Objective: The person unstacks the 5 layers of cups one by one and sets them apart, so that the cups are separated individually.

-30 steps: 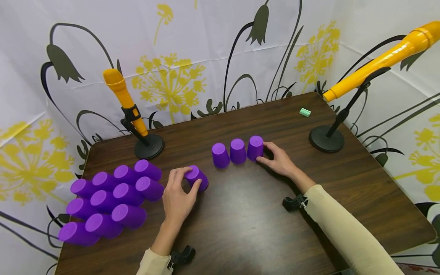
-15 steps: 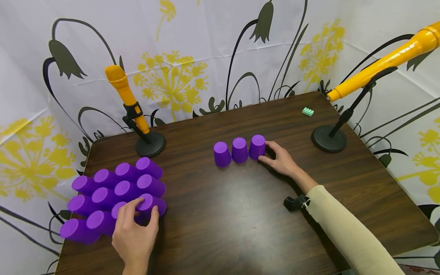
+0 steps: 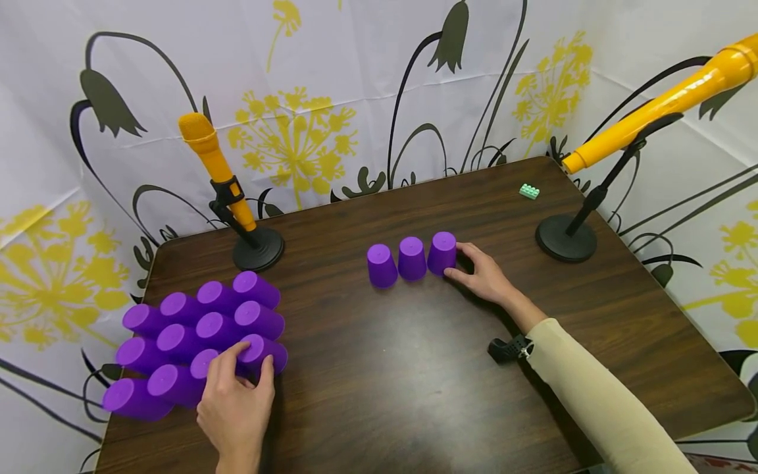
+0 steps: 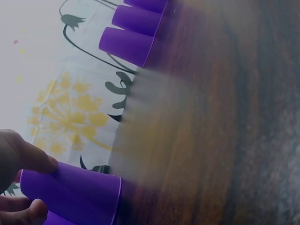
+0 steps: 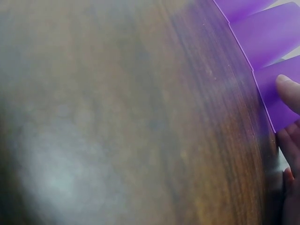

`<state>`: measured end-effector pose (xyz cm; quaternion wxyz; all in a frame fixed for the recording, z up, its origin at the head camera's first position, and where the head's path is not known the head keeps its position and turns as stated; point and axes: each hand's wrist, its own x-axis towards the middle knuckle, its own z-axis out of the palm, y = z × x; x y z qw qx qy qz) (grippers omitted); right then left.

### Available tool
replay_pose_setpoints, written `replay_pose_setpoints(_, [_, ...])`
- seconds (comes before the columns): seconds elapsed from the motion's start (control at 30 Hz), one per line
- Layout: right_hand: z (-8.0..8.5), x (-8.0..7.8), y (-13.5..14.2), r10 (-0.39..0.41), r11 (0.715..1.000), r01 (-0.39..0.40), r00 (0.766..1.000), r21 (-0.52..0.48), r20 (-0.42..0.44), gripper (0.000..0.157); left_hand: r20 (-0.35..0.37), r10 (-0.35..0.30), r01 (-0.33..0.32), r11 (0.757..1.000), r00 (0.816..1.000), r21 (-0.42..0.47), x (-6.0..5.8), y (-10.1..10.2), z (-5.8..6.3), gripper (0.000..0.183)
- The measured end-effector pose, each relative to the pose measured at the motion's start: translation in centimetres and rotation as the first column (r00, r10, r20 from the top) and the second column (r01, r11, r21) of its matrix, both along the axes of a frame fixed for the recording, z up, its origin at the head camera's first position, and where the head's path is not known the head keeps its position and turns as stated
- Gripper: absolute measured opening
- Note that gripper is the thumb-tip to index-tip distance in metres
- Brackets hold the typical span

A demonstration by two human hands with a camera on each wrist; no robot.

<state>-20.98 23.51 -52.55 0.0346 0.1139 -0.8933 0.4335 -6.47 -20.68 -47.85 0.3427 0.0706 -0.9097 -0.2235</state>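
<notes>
My left hand (image 3: 233,405) pinches an upside-down purple cup (image 3: 272,355) at the front right corner of a block of several such cups (image 3: 177,339). In the left wrist view, thumb and fingers lie on either side of that cup (image 4: 79,192) near its base end, and its rim is down at the table. Farther right, three purple cups stand upside down in a row; the left one (image 3: 381,266) and the middle one (image 3: 412,259) are untouched. The right-hand one (image 3: 441,253) is held from its right side by my right hand (image 3: 484,278), thumb in front.
A yellow microphone (image 3: 216,164) on a black stand is behind the cup block. Another yellow microphone (image 3: 663,102) slants over the table's right side on its stand (image 3: 566,238). A small mint-green toy brick (image 3: 530,191) lies near the back edge of the brown table (image 3: 385,395).
The left hand has carried its cup from the middle of the table leftward to the block's front right corner. The right hand has stayed at the row of three.
</notes>
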Motion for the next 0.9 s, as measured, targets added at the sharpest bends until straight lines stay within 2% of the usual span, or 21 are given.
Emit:
replay_pose_setpoints(0.2, [0.0, 0.0, 0.0, 0.006, 1.000, -0.006, 1.000, -0.004, -0.014, 0.059, -0.032, 0.000, -0.001, 1.000, 0.999, -0.029, 0.3, 0.2, 0.6, 0.044])
replay_pose_setpoints(0.33, [0.0, 0.0, 0.0, 0.007, 1.000, -0.007, 1.000, -0.005, -0.024, 0.059, -0.132, -0.014, 0.009, 0.999, 0.991, -0.039, 0.2, 1.0, 1.7, 0.045])
replay_pose_setpoints(0.43, [0.0, 0.0, 0.0, 0.004, 1.000, -0.004, 1.000, -0.009, -0.026, 0.059, -0.239, -0.094, 0.089, 0.996, 0.966, -0.030, -0.3, 2.4, 2.7, 0.041])
replay_pose_setpoints(0.53, [0.0, 0.1, 0.0, 0.003, 1.000, -0.003, 1.000, -0.009, -0.030, 0.059, -0.280, -0.241, 0.238, 0.970, 0.929, -0.048, -1.1, 4.3, 3.3, 0.038])
replay_pose_setpoints(0.6, [0.0, 0.1, -0.1, 0.004, 1.000, -0.004, 1.000, -0.011, -0.030, 0.059, -0.252, -0.340, 0.340, 0.939, 0.906, -0.046, -1.7, 5.7, 3.3, 0.037])
replay_pose_setpoints(0.7, [0.0, 0.0, -0.1, 0.000, 1.000, -0.001, 0.999, -0.023, -0.034, 0.058, -0.140, -0.457, 0.462, 0.887, 0.879, 0.004, -3.1, 7.8, 2.6, 0.040])
replay_pose_setpoints(0.77, [0.0, 0.0, -0.1, -0.003, 1.000, 0.002, 0.999, -0.026, -0.033, 0.057, -0.052, -0.505, 0.507, 0.860, 0.862, 0.053, -4.3, 9.1, 1.9, 0.045])
replay_pose_setpoints(0.9, [-0.1, -0.1, 0.0, -0.001, 1.000, 0.000, 1.000, -0.017, -0.031, 0.058, 0.124, -0.534, 0.522, 0.845, 0.837, 0.113, -6.9, 11.4, 0.7, 0.062])
